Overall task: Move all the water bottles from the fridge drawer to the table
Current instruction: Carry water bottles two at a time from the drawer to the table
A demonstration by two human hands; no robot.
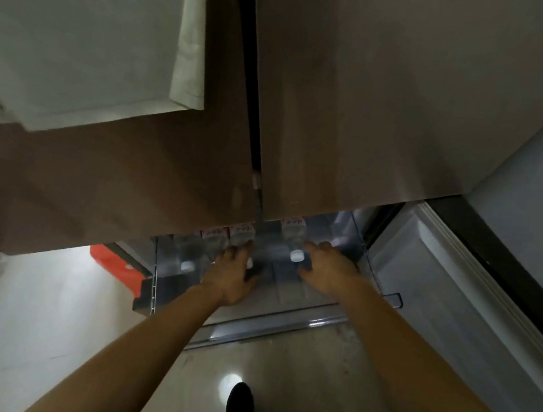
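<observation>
A clear fridge drawer [285,323] is pulled out low in front of me. Several clear water bottles with white caps and red-and-white labels lie in it. One bottle [187,257] lies free at the left. My left hand [231,275] curls around the neck of a middle bottle [242,231], with its cap between fingers and thumb. My right hand [329,270] wraps the neck of another bottle [293,236], just right of its cap. Both bottles still lie in the drawer. The fridge door above hides the bottles' far ends.
Two closed brown fridge doors [378,116] overhang the drawer. A white cloth [86,29] hangs at the upper left. The lower door [451,298] stands open on the right. An orange-red object [117,263] sits left of the drawer. My dark shoes [240,404] stand on the glossy floor.
</observation>
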